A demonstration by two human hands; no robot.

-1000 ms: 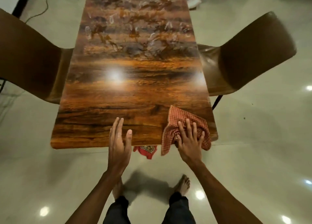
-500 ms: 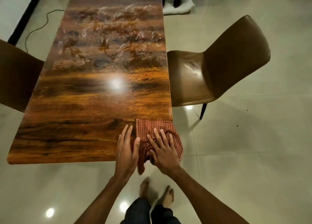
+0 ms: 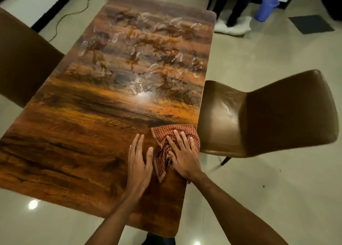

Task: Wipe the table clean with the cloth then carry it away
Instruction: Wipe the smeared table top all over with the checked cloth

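Observation:
A long wooden table (image 3: pixel 77 137) with a glossy brown top runs away from me. White smears (image 3: pixel 148 59) cover its far half. A red checked cloth (image 3: pixel 162 148) lies bunched near the table's right edge. My right hand (image 3: pixel 183 156) presses flat on the cloth with fingers spread. My left hand (image 3: pixel 137 163) rests flat on the bare wood just left of the cloth, its thumb almost touching the fabric, holding nothing.
A brown chair (image 3: pixel 268 115) stands close against the table's right side, another brown chair (image 3: pixel 24 59) at the left. Beyond the far end stand a person's legs (image 3: pixel 235 4) on a white rag, a blue bin (image 3: pixel 266 8), a dark mat and a cable on the floor.
The cloth and both hands have moved from the near edge further onto the table, along its right side. My view has shifted closer over the table.

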